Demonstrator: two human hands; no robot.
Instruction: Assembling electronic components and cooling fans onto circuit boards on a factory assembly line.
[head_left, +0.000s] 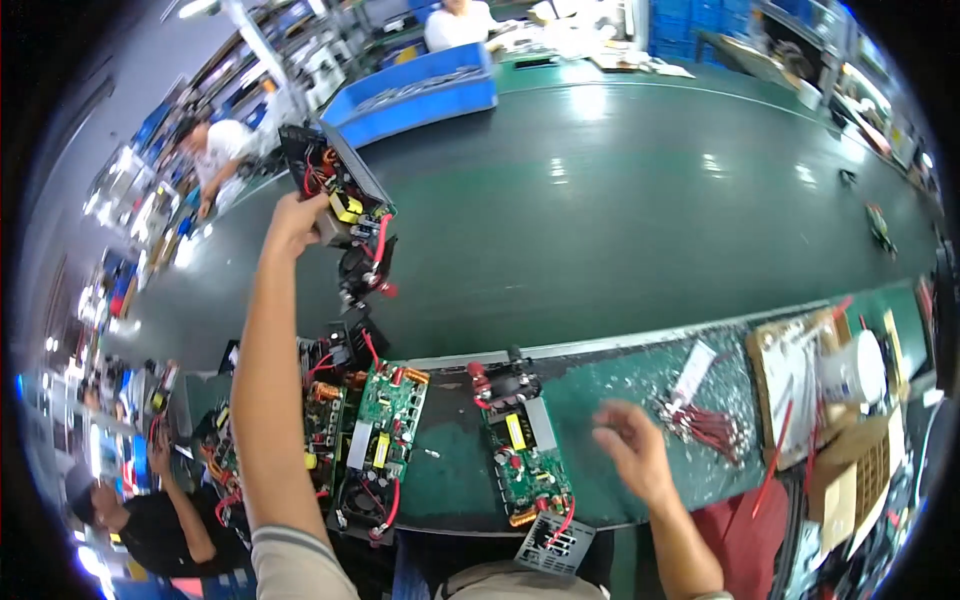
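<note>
My left hand [297, 222] is stretched far out over the green belt, its fingers closed on the edge of a black-cased power inverter [345, 180]. Copper coils, a yellow transformer and red wires show inside it, and a fan end with red terminals hangs toward me. Just right of a green circuit board [525, 465] on the bench, my right hand [632, 440] hovers with fingers loosely bent and apart, nothing seen in them. That board has a fan and red terminals at its far end and a perforated grey end plate [555, 543] at its near end.
More circuit boards [385, 425] with fans stand left of centre. Red-wired parts [708, 430] lie on the right of the bench, near a cardboard tray [785, 390] and white tub [855, 370]. A blue bin [415, 108] stands across the belt; co-workers sit left and far.
</note>
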